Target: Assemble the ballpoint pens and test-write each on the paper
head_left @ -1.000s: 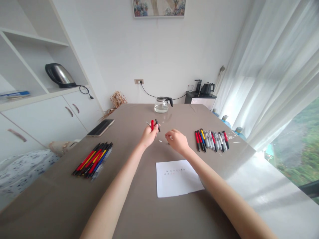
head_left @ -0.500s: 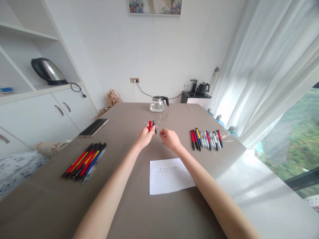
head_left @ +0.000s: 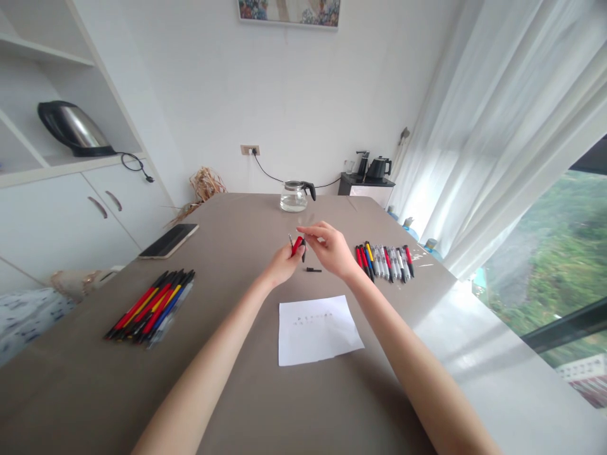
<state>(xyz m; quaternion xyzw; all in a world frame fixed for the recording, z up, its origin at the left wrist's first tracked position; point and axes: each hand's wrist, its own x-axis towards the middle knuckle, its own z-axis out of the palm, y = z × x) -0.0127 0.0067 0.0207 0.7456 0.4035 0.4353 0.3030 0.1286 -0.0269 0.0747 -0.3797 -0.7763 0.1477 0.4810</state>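
My left hand (head_left: 283, 264) is closed around a red pen barrel (head_left: 296, 245), a dark pen part (head_left: 304, 253) and a thin refill-like stick (head_left: 291, 239) that pokes up. Right beside it is my right hand (head_left: 328, 248), its thumb and fingertips brought together over the top of these parts. Whatever lies between those fingertips is too small to make out. On the table just below the hands lies a short black pen piece (head_left: 313, 270). Nearer to me is a white sheet of paper (head_left: 317, 341) with a few small marks in rows.
Several red, yellow, blue and black pens (head_left: 152, 306) lie heaped at the left. A row of pens (head_left: 385, 262), many clear, lies at the right. A phone (head_left: 169, 241) rests at the table's left edge. A glass pot (head_left: 294, 197) stands at the far end.
My right hand has moved up and in against the parts in my left hand. The short black piece now shows on the table. The view has shifted slightly.
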